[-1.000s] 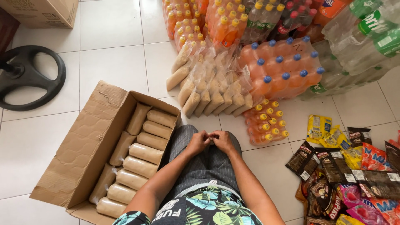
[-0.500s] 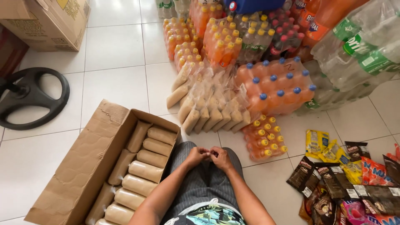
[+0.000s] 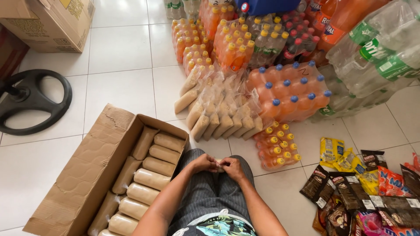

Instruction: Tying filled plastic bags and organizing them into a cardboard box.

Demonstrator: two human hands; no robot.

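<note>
I sit on a white tiled floor with my knees forward. My left hand (image 3: 202,163) and my right hand (image 3: 232,167) meet over my lap, fingers pinched together on the neck of a small clear bag (image 3: 217,162) that is mostly hidden between them. Just left of my legs an open cardboard box (image 3: 83,175) holds several tied bags of beige powder (image 3: 151,178) lying in a row. More such bags (image 3: 218,116) lean upright on the floor ahead of my hands.
Shrink-wrapped packs of orange drink bottles (image 3: 288,94) and clear bottles (image 3: 376,65) crowd the far right. Snack sachets (image 3: 363,192) lie at the right. A black steering wheel (image 3: 30,100) and a closed carton (image 3: 48,22) sit at the left.
My view has shifted so everything sits lower in the frame. My hands stay together over my lap, working the small bag.
</note>
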